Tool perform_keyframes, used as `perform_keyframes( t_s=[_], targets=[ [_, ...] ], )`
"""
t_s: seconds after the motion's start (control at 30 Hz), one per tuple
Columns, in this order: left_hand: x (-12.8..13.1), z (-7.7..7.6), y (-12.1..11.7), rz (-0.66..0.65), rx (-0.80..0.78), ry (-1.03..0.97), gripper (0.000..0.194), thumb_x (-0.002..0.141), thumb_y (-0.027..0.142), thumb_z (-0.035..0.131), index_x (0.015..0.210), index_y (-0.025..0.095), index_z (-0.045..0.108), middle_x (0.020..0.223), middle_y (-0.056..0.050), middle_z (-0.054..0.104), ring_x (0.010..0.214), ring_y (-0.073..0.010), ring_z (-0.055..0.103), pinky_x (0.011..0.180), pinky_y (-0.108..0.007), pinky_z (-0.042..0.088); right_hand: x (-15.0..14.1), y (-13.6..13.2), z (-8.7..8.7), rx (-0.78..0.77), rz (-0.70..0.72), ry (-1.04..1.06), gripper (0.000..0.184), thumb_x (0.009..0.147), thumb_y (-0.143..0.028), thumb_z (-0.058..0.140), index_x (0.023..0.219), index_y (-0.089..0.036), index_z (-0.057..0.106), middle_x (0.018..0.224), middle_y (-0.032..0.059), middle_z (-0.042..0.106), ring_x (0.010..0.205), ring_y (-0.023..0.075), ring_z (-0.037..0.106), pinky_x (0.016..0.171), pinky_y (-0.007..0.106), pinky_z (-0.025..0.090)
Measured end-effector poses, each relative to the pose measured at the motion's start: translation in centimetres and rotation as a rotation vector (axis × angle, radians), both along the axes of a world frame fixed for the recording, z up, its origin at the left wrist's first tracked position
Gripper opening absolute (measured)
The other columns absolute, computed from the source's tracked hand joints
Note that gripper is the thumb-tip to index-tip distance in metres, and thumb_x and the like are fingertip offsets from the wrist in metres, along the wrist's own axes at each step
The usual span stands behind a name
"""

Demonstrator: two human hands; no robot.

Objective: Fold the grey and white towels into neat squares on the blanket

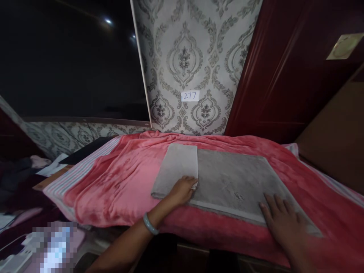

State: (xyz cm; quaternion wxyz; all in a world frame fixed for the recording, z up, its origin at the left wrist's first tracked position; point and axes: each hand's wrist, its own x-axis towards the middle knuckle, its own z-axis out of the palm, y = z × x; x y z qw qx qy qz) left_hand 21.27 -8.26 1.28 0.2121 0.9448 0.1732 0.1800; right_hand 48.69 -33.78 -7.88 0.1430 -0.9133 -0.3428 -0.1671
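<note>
The grey cloth (227,176) lies flat and folded on the pink blanket (136,170). At its left end, a paler flap (182,161) is laid over the top. The left hand (184,189) is closed on the near corner of this flap, the fingers pressed together around the edge. The right hand (284,218) is open, with the fingers spread, and it rests on the right end of the cloth, near the front border. So the two hands are well apart, with the small dark motif (238,195) of the cloth between them. On the left wrist there is a pale bracelet (150,223).

Behind the cloth stands the patterned wall (184,41), which carries a paper label (190,95) with the number 277. To the left and behind the cloth is a dark screen (71,64); to the right and behind, a dark red panel (284,57). Farther left of the cloth, a striped fabric (82,168) shows beside the blanket.
</note>
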Motion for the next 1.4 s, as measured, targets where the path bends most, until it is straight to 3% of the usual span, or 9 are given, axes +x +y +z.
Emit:
perform_keyframes(
  t_s=[0.17, 0.3, 0.47, 0.57, 0.67, 0.87, 1.1, 1.3, 1.4],
  targets=[
    [-1.1, -0.3, 0.2, 0.063, 0.025, 0.020, 0.049, 0.081, 0.010, 0.057, 0.129, 0.015, 0.064, 0.132, -0.015, 0.066, 0.123, -0.0288, 0.059, 0.108, -0.047, 0.046, 0.3, 0.0, 0.5, 0.088, 0.010, 0.084, 0.073, 0.089, -0.057, 0.020, 0.138, -0.019, 0.059, 0.148, 0.0175, 0.051, 0.141, 0.0404, 0.039, 0.109, 0.069, 0.029],
    [-1.6, -0.9, 0.1, 0.081, 0.002, -0.054, 0.054, 0.078, 0.004, 0.052, 0.128, 0.017, 0.066, 0.131, -0.012, 0.067, 0.124, -0.0266, 0.060, 0.111, -0.046, 0.044, 0.0, 1.7, 3.2, 0.432, 0.102, 0.195, 0.069, 0.085, -0.063, 0.034, 0.124, -0.016, 0.066, 0.133, 0.0206, 0.063, 0.131, 0.0402, 0.051, 0.108, 0.064, 0.038],
    [-1.3, -0.1, 0.3, 0.119, -0.137, -0.222, 0.042, 0.090, 0.016, 0.046, 0.126, 0.022, 0.068, 0.124, -0.008, 0.072, 0.115, -0.0232, 0.064, 0.102, -0.040, 0.050, -3.9, 9.1, 7.6, 0.744, 0.382, 0.905, 0.067, 0.082, -0.061, 0.056, 0.131, -0.017, 0.060, 0.117, 0.0164, 0.070, 0.099, 0.0314, 0.070, 0.087, 0.049, 0.058],
    [-1.3, -0.2, 0.4, 0.101, -0.135, -0.221, 0.043, 0.089, 0.017, 0.047, 0.127, 0.022, 0.068, 0.125, -0.008, 0.072, 0.115, -0.0231, 0.064, 0.102, -0.040, 0.051, -7.0, 15.0, 9.3, 0.709, 0.494, 1.334, 0.065, 0.084, -0.047, 0.065, 0.142, -0.021, 0.050, 0.112, 0.0124, 0.072, 0.084, 0.0226, 0.073, 0.076, 0.037, 0.061],
    [-1.8, -1.3, 0.2, 0.092, -0.089, -0.184, 0.048, 0.085, 0.012, 0.049, 0.129, 0.020, 0.067, 0.129, -0.010, 0.069, 0.120, -0.0235, 0.063, 0.108, -0.043, 0.048, -9.0, 20.0, 10.1, 0.623, 0.442, 1.500, 0.063, 0.089, -0.033, 0.063, 0.148, -0.023, 0.040, 0.104, 0.0086, 0.073, 0.072, 0.0166, 0.071, 0.068, 0.031, 0.059],
    [-3.4, -3.4, -0.5, 0.165, 0.133, -0.053, 0.065, 0.074, 0.002, 0.052, 0.137, 0.017, 0.061, 0.142, -0.015, 0.059, 0.134, -0.0309, 0.053, 0.113, -0.052, 0.044, -9.5, 26.0, 10.4, 0.578, 0.424, 1.432, 0.051, 0.092, -0.025, 0.055, 0.143, -0.019, 0.047, 0.088, 0.0030, 0.074, 0.056, 0.0113, 0.060, 0.058, 0.025, 0.053],
    [-3.3, -2.8, 0.0, 0.124, 0.213, -0.026, 0.061, 0.080, 0.001, 0.044, 0.136, 0.018, 0.060, 0.139, -0.015, 0.062, 0.133, -0.0302, 0.054, 0.110, -0.051, 0.047, -8.7, 30.1, 10.1, 0.597, 0.437, 1.186, 0.055, 0.074, -0.005, 0.060, 0.129, -0.012, 0.065, 0.099, 0.0039, 0.076, 0.079, 0.0145, 0.064, 0.078, 0.027, 0.054],
    [-0.8, -1.5, -1.3, 0.052, 0.257, -0.060, 0.062, 0.082, 0.001, 0.044, 0.139, 0.019, 0.058, 0.142, -0.013, 0.061, 0.132, -0.0272, 0.055, 0.111, -0.049, 0.048, -5.3, 29.1, 9.7, 0.653, 0.456, 0.952, 0.063, 0.067, -0.005, 0.054, 0.127, -0.018, 0.070, 0.127, 0.0032, 0.070, 0.103, 0.0179, 0.067, 0.094, 0.029, 0.052],
    [1.1, -1.8, -2.9, -0.016, 0.290, 0.000, 0.056, 0.084, 0.001, 0.045, 0.136, 0.018, 0.059, 0.137, -0.013, 0.064, 0.128, -0.0260, 0.058, 0.108, -0.046, 0.050, -2.9, 26.9, 8.2, 0.641, 0.406, 0.894, 0.061, 0.066, -0.009, 0.054, 0.124, -0.018, 0.072, 0.121, 0.0042, 0.073, 0.098, 0.0189, 0.069, 0.093, 0.031, 0.054]
  ],
)
